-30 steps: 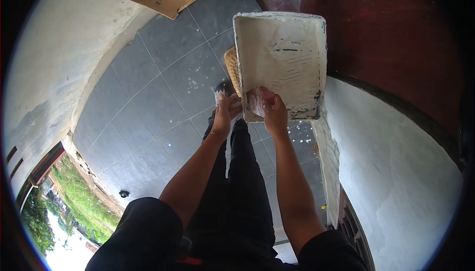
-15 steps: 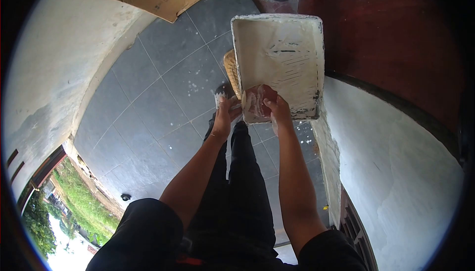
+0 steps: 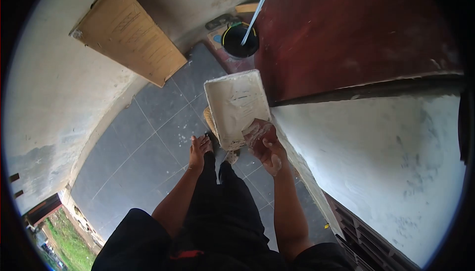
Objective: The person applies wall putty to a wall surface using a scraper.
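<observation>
A pale paint tray, crusted with whitish paste, stands in front of me, propped on something woven and tan. My right hand, itself smeared with white, pinches a flat reddish-brown scraper between thumb and fingers. White paste streaks the scraper's face, and it is over the tray's near right corner. To the left of the tray, my left hand is empty, its fingers apart and some paste on them.
A cardboard box leans by the left wall. At the back, a black bucket with a pale stick in it stands near a dark red panel. A whitish wall runs along my right; grey tiles lie below.
My view has tilted up, showing more of the bucket, cardboard and right wall. My right hand has drawn the scraper back toward the tray's right edge; my left hand has moved away from the tray.
</observation>
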A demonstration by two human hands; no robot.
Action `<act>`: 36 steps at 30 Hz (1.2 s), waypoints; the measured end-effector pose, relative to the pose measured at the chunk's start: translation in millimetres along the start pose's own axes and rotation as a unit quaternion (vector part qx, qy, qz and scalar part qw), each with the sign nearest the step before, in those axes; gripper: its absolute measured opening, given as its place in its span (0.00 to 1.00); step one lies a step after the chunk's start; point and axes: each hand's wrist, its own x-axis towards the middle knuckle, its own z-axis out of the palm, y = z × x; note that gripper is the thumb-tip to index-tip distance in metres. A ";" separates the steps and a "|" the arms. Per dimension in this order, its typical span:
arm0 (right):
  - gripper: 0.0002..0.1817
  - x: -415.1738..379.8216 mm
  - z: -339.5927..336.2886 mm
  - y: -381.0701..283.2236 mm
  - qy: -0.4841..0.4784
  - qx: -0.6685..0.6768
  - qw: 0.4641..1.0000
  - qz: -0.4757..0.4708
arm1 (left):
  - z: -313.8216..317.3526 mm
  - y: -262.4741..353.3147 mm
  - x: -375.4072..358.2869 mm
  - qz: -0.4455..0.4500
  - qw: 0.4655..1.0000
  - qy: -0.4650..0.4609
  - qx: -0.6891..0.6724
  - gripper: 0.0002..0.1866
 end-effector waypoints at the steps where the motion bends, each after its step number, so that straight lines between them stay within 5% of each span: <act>1: 0.29 -12.7 13.8 -13.2 -0.009 0.043 0.999 -0.010 | 6.1 12.1 -4.9 0.013 1.000 -0.007 -0.002 0.52; 6: 0.33 -72.2 97.3 -88.2 -0.186 0.200 0.954 -0.121 | 68.4 80.9 -15.7 0.102 0.991 -0.091 0.010 0.46; 9: 0.33 -105.3 146.9 -145.9 -0.207 0.168 0.941 -0.210 | 133.8 141.8 -7.3 0.161 0.973 -0.165 0.026 0.44; 10: 0.32 -118.3 160.7 -164.9 -0.224 0.162 0.929 -0.245 | 159.6 169.7 -12.0 0.249 0.946 -0.200 0.050 0.42; 12: 0.30 -150.2 190.5 -200.5 -0.240 0.159 0.903 -0.319 | 217.3 235.4 -47.0 0.410 0.871 -0.271 0.019 0.40; 15: 0.31 -209.8 241.0 -249.8 -0.232 0.106 0.859 -0.443 | 283.9 339.5 -115.4 0.640 0.682 -0.344 0.079 0.36; 18: 0.30 -256.5 275.2 -284.0 -0.213 0.077 0.788 -0.573 | 337.3 419.4 -199.4 0.729 0.550 -0.399 0.082 0.35; 21: 0.27 -285.9 291.4 -319.8 -0.120 -0.046 0.666 -0.734 | 387.4 457.3 -251.9 0.835 0.415 -0.343 0.113 0.39; 22: 0.27 -289.2 287.6 -334.3 -0.061 -0.097 0.609 -0.785 | 399.9 459.6 -262.9 0.835 0.414 -0.344 0.108 0.39; 23: 0.27 -296.0 288.0 -347.6 -0.061 -0.099 0.606 -0.787 | 412.3 461.1 -271.3 0.868 0.373 -0.305 0.123 0.41; 25: 0.26 -310.7 287.9 -371.3 0.145 -0.444 0.278 -0.840 | 432.4 456.1 -280.8 0.901 0.324 -0.259 0.131 0.46; 26: 0.26 -317.1 286.9 -377.7 0.143 -0.446 0.273 -0.841 | 440.4 451.3 -277.0 0.902 0.323 -0.256 0.126 0.46; 28: 0.27 -328.2 286.1 -392.6 0.266 -0.605 0.011 -0.750 | 454.8 442.3 -271.8 0.932 0.291 -0.178 0.124 0.48; 33: 0.28 -321.1 266.6 -413.1 0.331 -0.673 -0.129 -0.649 | 458.9 438.6 -269.8 0.933 0.304 -0.161 0.101 0.46; 36: 0.27 -315.5 262.9 -415.4 0.350 -0.683 -0.146 -0.624 | 461.0 438.0 -266.3 0.938 0.284 -0.156 0.122 0.52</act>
